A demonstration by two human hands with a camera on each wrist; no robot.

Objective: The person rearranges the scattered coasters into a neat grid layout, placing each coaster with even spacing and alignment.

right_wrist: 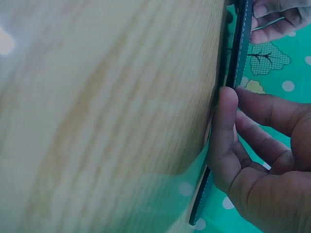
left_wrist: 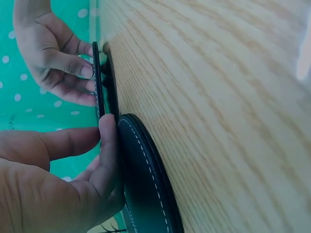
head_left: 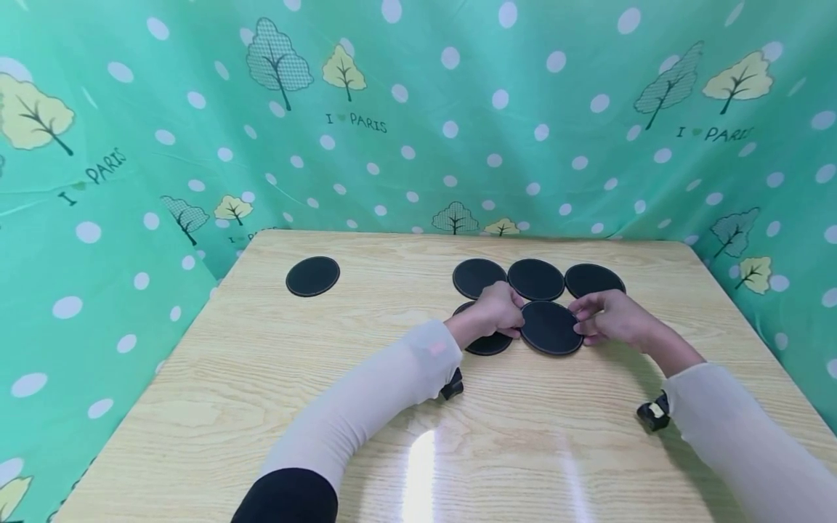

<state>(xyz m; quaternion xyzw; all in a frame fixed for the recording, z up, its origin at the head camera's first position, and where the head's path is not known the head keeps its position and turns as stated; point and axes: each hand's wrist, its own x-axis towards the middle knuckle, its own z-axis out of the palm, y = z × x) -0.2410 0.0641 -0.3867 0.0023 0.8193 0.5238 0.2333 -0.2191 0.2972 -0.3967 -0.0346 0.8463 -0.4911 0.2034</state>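
A round black coaster [head_left: 551,330] with pale stitching along its rim is held by both hands. My left hand [head_left: 502,309] pinches its left edge, and my right hand [head_left: 609,317] pinches the opposite edge. In the left wrist view this held coaster [left_wrist: 96,73] appears edge-on, slightly above the table. Under my left hand and wrist lies another black coaster [head_left: 487,346], partly hidden. Seen from the right wrist, thumb and finger of the right hand [right_wrist: 272,165] meet at the rim of the held coaster [right_wrist: 238,53].
Behind the hands, three more black coasters form a row: left [head_left: 479,276], middle [head_left: 536,279] and right [head_left: 593,277]. One coaster [head_left: 312,277] lies apart at the far left of the wooden table [head_left: 248,407]. A green dotted cloth [head_left: 418,116] hangs along the table's back and sides.
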